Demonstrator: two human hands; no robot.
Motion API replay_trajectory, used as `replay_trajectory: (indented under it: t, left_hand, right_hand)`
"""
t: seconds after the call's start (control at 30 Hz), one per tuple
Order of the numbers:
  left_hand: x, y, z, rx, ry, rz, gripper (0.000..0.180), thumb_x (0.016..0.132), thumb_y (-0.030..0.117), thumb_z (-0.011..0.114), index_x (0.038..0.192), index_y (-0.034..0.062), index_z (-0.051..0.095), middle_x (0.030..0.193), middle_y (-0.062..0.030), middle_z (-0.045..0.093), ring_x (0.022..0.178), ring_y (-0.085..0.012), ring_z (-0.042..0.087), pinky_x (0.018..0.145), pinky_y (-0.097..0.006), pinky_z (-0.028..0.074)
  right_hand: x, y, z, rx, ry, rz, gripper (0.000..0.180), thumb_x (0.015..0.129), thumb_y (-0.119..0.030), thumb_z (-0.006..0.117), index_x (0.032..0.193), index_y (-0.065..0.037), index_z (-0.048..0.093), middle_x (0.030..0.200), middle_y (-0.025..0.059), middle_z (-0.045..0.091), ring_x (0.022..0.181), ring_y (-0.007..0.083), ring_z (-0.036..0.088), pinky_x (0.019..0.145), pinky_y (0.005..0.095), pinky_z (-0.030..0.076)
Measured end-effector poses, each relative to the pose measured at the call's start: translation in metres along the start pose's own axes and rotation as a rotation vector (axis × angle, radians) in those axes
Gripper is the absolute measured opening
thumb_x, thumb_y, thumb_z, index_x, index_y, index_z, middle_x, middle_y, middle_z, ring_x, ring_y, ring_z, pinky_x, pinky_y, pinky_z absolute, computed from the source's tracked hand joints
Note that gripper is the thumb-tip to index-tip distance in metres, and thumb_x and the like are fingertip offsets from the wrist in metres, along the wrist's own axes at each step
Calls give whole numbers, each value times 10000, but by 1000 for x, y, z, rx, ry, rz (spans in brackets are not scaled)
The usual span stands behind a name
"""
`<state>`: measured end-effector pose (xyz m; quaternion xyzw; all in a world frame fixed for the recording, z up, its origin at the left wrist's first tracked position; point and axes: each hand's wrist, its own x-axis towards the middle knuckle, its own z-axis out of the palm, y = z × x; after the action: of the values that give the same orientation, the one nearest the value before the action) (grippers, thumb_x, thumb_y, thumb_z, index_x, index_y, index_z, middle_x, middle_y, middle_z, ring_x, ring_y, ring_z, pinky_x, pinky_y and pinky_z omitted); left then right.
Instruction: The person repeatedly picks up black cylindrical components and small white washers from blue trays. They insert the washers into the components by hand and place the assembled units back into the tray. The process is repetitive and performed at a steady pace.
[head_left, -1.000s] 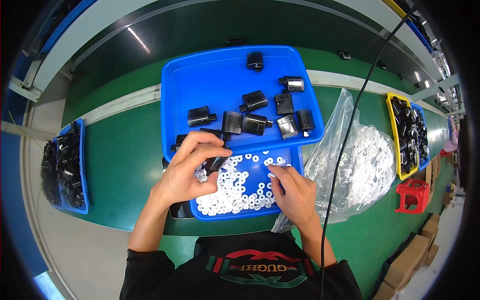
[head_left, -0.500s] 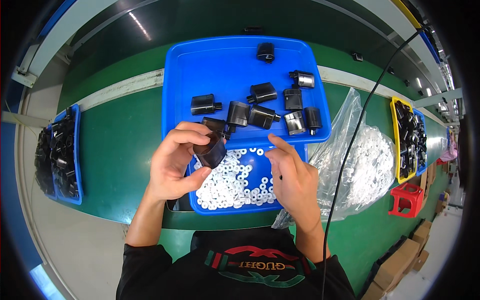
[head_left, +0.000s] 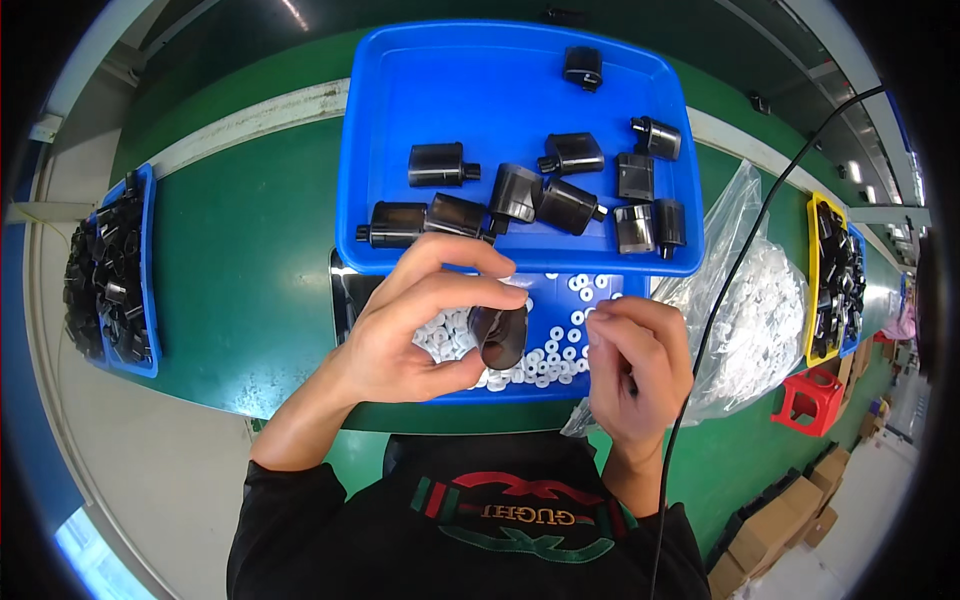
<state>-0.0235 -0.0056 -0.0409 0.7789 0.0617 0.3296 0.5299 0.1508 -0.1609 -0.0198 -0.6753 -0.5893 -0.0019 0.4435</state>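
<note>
My left hand point(head_left: 415, 325) grips a dark translucent plastic housing point(head_left: 500, 335), open end facing me, above a small blue tray point(head_left: 560, 392) filled with several white rings point(head_left: 560, 345). My right hand point(head_left: 635, 360) hovers just right of the housing with fingertips pinched together; whether a ring sits between them cannot be seen. Behind the hands, a large blue tray point(head_left: 400, 130) carries several more dark housings point(head_left: 555, 195).
A clear plastic bag of white parts point(head_left: 760, 300) lies right of the small tray. A blue bin of black parts point(head_left: 110, 270) stands at the far left, a yellow bin point(head_left: 830, 280) at the far right. A black cable point(head_left: 730, 280) crosses the right side. Everything rests on a green conveyor belt point(head_left: 250, 250).
My left hand lifted the dark housing out of the trays and turned its opening toward me. My right hand rose from the white rings and closed its fingertips next to the housing.
</note>
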Motion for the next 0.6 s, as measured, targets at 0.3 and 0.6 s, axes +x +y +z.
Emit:
replay_trajectory:
  t: [0.3,0.6]
  left_hand:
    - [-5,-4,11,184,56,113,641,608,11,898,1119,51,513,1026,-130,530,913,-226,568,731,-325,486]
    - [-10,-2,21,64,115,-45,505,635,26,895,1015,74,567,892,-68,530,711,-149,535,523,-243,454]
  right_hand:
    - [-3,-12,-3,287,-21,-38,339,748,115,707,1062,-1,655,980,156,692,742,216,690,602,287,543]
    - [0,-18,2,386,-147,-35,378,728,-8,815,1065,-27,644,957,140,719,644,186,682,525,248,509]
